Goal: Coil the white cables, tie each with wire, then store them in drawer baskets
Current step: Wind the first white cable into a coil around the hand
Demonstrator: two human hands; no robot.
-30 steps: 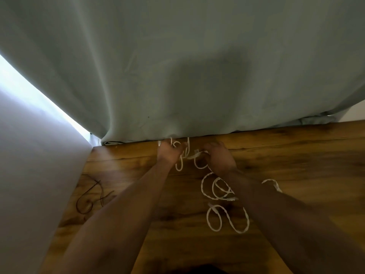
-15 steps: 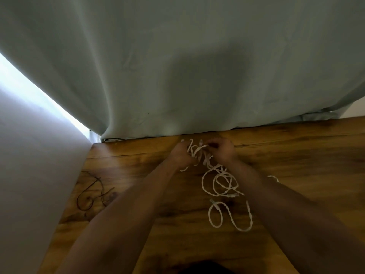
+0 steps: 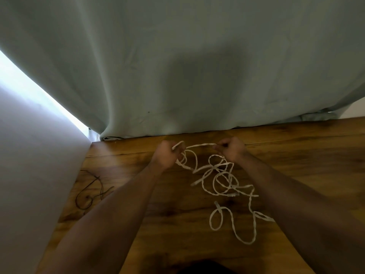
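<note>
White braided cables (image 3: 221, 178) lie in a loose tangle on the wooden table (image 3: 296, 155), with more loops (image 3: 233, 222) trailing toward me. My left hand (image 3: 167, 155) grips a small bunch of cable loops near the table's far edge. My right hand (image 3: 230, 148) pinches the same cable about a hand's width to the right. A short stretch of cable runs taut between the two hands. Thin dark wire (image 3: 88, 192) lies curled on the table at the left, apart from both hands.
A pale green curtain (image 3: 177, 66) hangs along the table's far edge. A white wall (image 3: 29, 175) borders the table on the left, with bright light in the gap beside the curtain. No drawer or basket is in view.
Both hands were close together over the tangle; they have drawn apart, stretching a length of cable between them. The tangle has shifted and spread slightly.
</note>
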